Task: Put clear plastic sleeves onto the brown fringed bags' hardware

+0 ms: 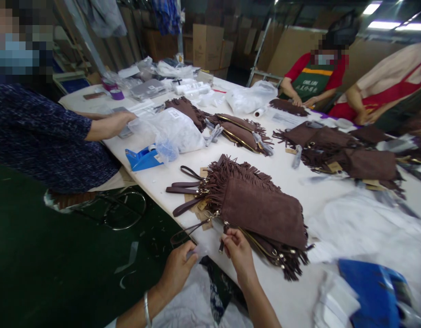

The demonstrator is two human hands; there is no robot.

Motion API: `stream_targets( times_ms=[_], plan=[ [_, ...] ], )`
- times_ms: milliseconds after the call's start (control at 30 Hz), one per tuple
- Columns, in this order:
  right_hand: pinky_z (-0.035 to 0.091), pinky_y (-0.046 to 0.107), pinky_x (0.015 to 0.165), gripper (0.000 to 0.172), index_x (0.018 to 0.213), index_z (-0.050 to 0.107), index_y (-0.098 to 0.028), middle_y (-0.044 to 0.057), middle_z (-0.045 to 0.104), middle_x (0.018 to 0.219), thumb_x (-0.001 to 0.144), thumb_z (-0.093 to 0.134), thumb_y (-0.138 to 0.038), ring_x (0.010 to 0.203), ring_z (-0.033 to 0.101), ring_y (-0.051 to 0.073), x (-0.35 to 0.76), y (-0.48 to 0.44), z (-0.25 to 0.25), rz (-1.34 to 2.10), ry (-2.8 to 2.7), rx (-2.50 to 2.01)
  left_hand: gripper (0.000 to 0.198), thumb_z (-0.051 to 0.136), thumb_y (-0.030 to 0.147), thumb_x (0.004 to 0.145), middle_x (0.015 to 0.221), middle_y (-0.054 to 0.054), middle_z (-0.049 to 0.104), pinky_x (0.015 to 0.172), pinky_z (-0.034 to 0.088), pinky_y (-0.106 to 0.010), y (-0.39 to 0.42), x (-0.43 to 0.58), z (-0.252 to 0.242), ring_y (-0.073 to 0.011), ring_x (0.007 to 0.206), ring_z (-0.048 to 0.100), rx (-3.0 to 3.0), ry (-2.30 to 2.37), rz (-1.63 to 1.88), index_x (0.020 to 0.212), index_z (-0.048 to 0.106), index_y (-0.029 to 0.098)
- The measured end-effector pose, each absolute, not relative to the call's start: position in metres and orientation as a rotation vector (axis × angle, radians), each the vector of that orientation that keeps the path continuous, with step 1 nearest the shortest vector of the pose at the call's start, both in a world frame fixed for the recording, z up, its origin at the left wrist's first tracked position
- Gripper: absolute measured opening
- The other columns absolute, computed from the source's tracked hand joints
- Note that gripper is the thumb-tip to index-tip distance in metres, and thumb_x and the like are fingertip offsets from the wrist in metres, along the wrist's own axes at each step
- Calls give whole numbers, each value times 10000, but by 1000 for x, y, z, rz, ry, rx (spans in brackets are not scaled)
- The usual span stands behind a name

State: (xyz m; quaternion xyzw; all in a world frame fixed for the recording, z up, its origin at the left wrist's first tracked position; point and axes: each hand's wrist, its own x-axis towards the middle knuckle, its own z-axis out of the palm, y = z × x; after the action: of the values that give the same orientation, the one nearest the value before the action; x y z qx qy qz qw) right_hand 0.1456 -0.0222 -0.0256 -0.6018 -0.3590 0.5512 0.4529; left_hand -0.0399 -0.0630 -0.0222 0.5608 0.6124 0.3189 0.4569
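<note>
A pile of brown fringed suede pouches (261,209) lies on the white table in front of me, wrist straps (186,187) and paper tags sticking out on the left side. My right hand (237,248) is closed at the near edge of the top pouch, pinching its dark zipper pull (222,241). To the left, my left hand (179,264) is closed with thumb against fingers on a small piece of clear plastic (201,250). It is near a loose wrist strap (188,232) that hangs over the table edge.
A blue tape dispenser (142,158) and a white plastic bag (179,130) stand beyond the pile. Another blue dispenser (374,291) is at the near right. More brown pouches (343,146) lie farther across the table (282,171). A person (49,132) works at left, others across the table.
</note>
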Motion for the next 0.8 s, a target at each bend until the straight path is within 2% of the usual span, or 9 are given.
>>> stream_targets(
  times_ms=[100,200,300,367,433,567,633,700,800],
  plan=[
    [421,259,563,264,904,562,-203,1,616,710,785,595,-437,589,558,154,157,-27,-18,1115,-1143,-1657,107,563,263,812,791,-29,670,718,404,-275,-60,-41,-17,-220,774,593,1370,1490,833,802,641,190],
    [444,281,641,288,991,595,-205,41,656,869,815,564,-432,656,580,168,160,-41,-2,881,-1326,-1786,106,572,258,812,803,-29,668,730,415,-275,-57,-36,-10,-219,790,592,1335,1459,868,807,644,181],
    [441,255,602,365,1091,594,-207,49,653,959,812,588,-441,657,564,152,153,-60,8,1075,-1316,-1719,95,595,247,805,804,-28,665,721,425,-271,-57,-28,-7,-212,784,589,1258,1378,886,824,645,169],
    [431,237,574,392,1086,600,-193,35,651,897,782,633,-438,640,545,143,145,-70,5,1310,-1221,-1611,109,621,266,804,797,-27,663,706,427,-267,-60,-24,-8,-206,772,587,1203,1321,886,834,646,164],
    [411,227,571,307,945,627,-177,6,621,753,760,659,-420,616,515,134,137,-74,-1,1438,-1113,-1541,145,650,299,802,797,-31,662,702,427,-266,-64,-22,-10,-204,771,586,1149,1269,877,835,648,158],
    [343,213,541,233,683,571,-180,-37,522,597,754,657,-385,569,438,111,131,-76,-9,1427,-1029,-1549,253,688,335,786,895,-60,678,751,440,-288,-66,-22,-16,-220,844,603,949,1043,831,952,657,147],
    [305,211,512,240,666,564,-182,-52,478,557,759,652,-385,536,401,103,133,-77,-8,1418,-1064,-1570,276,694,341,779,888,-68,677,726,438,-284,-65,-24,-20,-210,811,600,857,980,791,955,665,131],
    [290,215,492,255,667,571,-185,-59,451,527,784,625,-406,507,385,104,139,-76,-7,1456,-1143,-1573,253,707,338,756,800,-56,659,663,412,-262,-62,-25,-24,-180,723,573,840,1016,758,859,675,108],
    [348,229,528,280,758,633,-189,-33,522,560,844,547,-442,535,466,133,155,-71,-7,1359,-1291,-1637,252,747,328,679,642,-11,581,581,349,-238,-60,-27,-31,-137,608,493,850,1112,776,687,624,107]
  ],
)
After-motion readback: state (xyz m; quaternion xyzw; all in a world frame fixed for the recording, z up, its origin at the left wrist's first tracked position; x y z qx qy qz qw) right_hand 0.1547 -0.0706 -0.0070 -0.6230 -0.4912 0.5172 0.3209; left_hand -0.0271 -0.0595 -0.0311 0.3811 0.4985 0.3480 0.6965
